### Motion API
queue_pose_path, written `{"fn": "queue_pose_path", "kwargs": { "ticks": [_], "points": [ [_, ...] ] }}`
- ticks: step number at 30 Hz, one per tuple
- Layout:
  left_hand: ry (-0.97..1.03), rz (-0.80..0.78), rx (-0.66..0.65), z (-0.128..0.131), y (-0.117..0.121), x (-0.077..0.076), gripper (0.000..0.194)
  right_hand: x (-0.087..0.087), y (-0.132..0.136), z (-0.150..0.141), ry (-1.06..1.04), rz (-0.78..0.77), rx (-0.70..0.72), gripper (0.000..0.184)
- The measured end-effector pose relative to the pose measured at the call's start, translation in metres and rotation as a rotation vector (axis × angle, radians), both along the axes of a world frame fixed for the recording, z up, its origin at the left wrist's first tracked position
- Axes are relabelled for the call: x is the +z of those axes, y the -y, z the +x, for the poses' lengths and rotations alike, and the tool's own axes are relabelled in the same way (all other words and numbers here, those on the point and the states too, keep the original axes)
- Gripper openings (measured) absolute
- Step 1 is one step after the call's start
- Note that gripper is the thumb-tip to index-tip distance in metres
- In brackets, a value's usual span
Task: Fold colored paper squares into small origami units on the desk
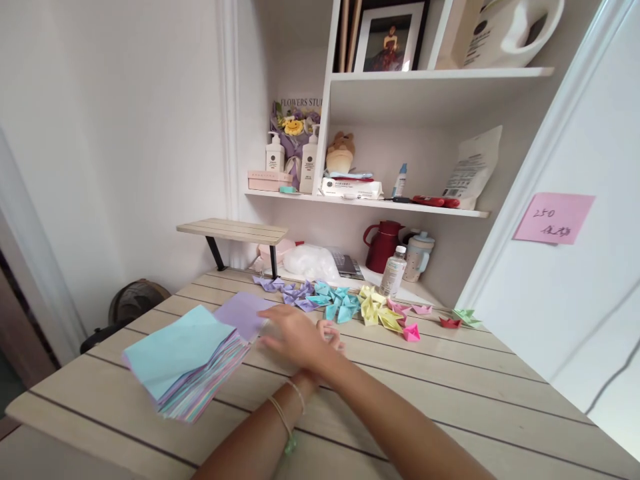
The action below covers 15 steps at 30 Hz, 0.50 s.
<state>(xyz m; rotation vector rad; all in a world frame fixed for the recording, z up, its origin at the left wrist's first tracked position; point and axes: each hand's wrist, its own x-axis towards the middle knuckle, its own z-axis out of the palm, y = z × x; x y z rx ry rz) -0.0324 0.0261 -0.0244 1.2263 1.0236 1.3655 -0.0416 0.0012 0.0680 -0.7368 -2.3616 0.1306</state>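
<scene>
My right hand (293, 333) reaches across to the left, its fingers closed on the right corner of a purple paper sheet (240, 312); motion blurs it slightly. That sheet is beside the far edge of a thick stack of coloured paper (200, 387), topped by a light blue sheet (175, 343). Beneath my crossed right forearm, my left hand (331, 335) is mostly hidden. Its visible fingers are loosely curled and apart, with nothing seen in them. Beyond the hands lie folded paper pieces: purple ones (297, 295), blue ones (343, 303) and yellow ones (373, 308).
Pink folded pieces (411, 333), a red paper boat (450, 323) and a green piece (467, 317) lie to the right. A clear bottle (393, 273) stands behind, near a red jug (384, 247). A small raised wooden stand (233, 230) is at the back left.
</scene>
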Motion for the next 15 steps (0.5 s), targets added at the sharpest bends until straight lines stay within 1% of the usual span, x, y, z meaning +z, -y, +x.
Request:
{"fn": "queue_pose_path", "kwargs": {
  "ticks": [2,4,5,7,9,10,12,15],
  "points": [
    [0.035,-0.046,0.036,-0.001,0.002,0.0,0.021,0.006,0.013,-0.037,0.098,0.036,0.237,0.052],
    [0.036,-0.068,0.011,-0.002,0.002,0.001,0.026,0.006,0.02,-0.065,0.154,0.077,0.338,0.057],
    [0.043,-0.077,-0.008,-0.003,0.003,0.001,0.028,0.004,0.021,-0.074,0.183,0.066,0.334,0.057],
    [0.056,-0.087,-0.037,-0.004,0.002,0.001,0.03,-0.002,0.021,-0.086,0.25,-0.006,0.236,0.052],
    [0.057,-0.088,-0.047,-0.004,0.002,0.0,0.031,-0.011,0.017,-0.091,0.309,-0.081,0.139,0.048],
    [0.056,-0.086,-0.048,-0.004,0.002,-0.001,0.031,-0.014,0.015,-0.091,0.318,-0.106,0.119,0.047],
    [0.052,-0.083,-0.053,-0.003,0.002,-0.001,0.031,-0.019,0.01,-0.088,0.287,-0.158,0.127,0.044],
    [0.043,-0.079,-0.059,-0.002,0.002,-0.002,0.03,-0.022,0.006,-0.083,0.179,-0.26,0.181,0.036]
  ]
}}
